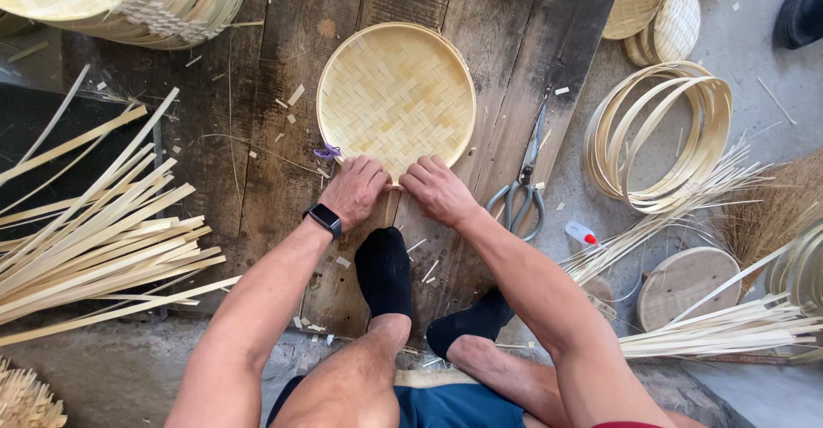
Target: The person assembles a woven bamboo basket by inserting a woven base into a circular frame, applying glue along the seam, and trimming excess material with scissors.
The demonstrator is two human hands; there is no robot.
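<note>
A round woven bamboo tray (395, 94) lies flat on a dark wooden board (274, 94). My left hand (354, 190) and my right hand (438, 190) sit side by side on the tray's near rim, fingers curled and pressing on the edge. A black smartwatch (325, 219) is on my left wrist. A small purple tie (327, 151) sticks out at the rim just left of my left hand. My feet in black socks (384, 269) rest on the board below the hands.
Grey-handled scissors (521, 192) lie right of my right hand. Bamboo hoops (660, 132) and a glue tube with a red cap (580, 234) lie further right. Long bamboo strips (94, 231) fan out at left. Stacked woven trays (129, 0) are at top left, strips and round discs (688, 284) at lower right.
</note>
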